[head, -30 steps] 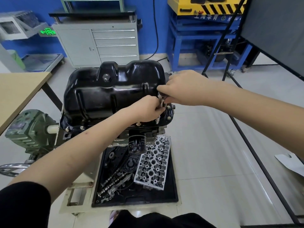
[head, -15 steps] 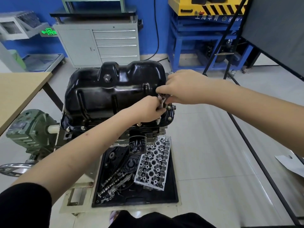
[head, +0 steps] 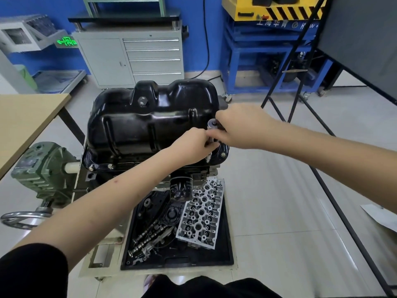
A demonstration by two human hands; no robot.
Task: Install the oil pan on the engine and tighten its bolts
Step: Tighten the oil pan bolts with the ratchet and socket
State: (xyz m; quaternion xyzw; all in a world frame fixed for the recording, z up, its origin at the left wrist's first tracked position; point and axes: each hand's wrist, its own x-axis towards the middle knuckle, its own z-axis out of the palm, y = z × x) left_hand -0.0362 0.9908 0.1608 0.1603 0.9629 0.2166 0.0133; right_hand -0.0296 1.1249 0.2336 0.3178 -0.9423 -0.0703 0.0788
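A glossy black oil pan [head: 150,123] sits upside-up on the engine, with bolts [head: 110,166] along its near flange. At the pan's near right corner stands a metal socket driver [head: 212,125], its socket tip [head: 208,157] down on the flange. My right hand [head: 238,125] grips the driver's top end. My left hand [head: 193,145] pinches the shaft lower down, just above the flange. The bolt under the tool is hidden by my fingers.
A black tray [head: 225,250] below the engine holds a cylinder head [head: 200,216], camshafts and small parts. A black oil filter [head: 180,189] hangs under the engine. A green gearbox [head: 43,171] with a handwheel is left, a wooden table [head: 28,117] beyond. Black stand legs [head: 322,179] cross the floor right.
Both hands have stayed on the tool at the same corner; my right hand has turned slightly on the top of the driver.
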